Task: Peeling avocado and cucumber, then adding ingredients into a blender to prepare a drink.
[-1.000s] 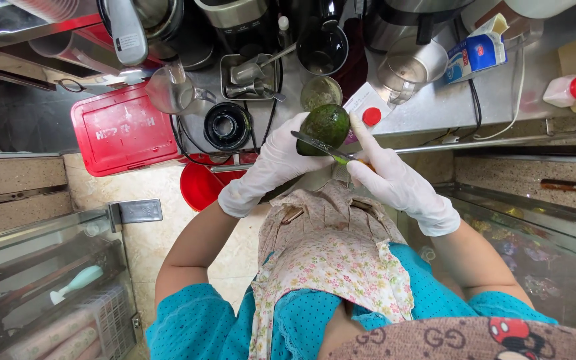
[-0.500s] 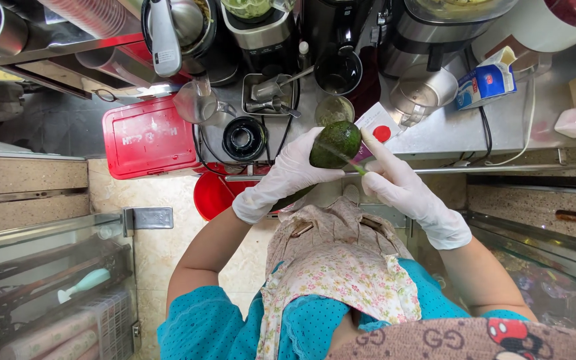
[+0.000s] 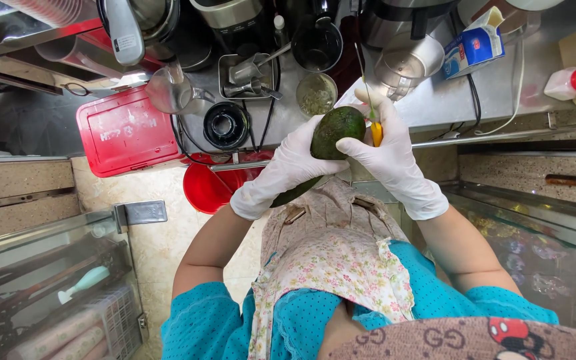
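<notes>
Left hand [image 3: 288, 167]: gloved, cupping the green avocado [image 3: 337, 131] from below — steadying it.
Right hand [image 3: 381, 150]: gripping a yellow-handled knife [image 3: 370, 107] — blade up, beside the fruit.

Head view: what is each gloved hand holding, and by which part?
The left hand cups the dark green oval avocado around its lower side. The right hand grips a thin-bladed knife by its orange handle, blade pointing away.
</notes>
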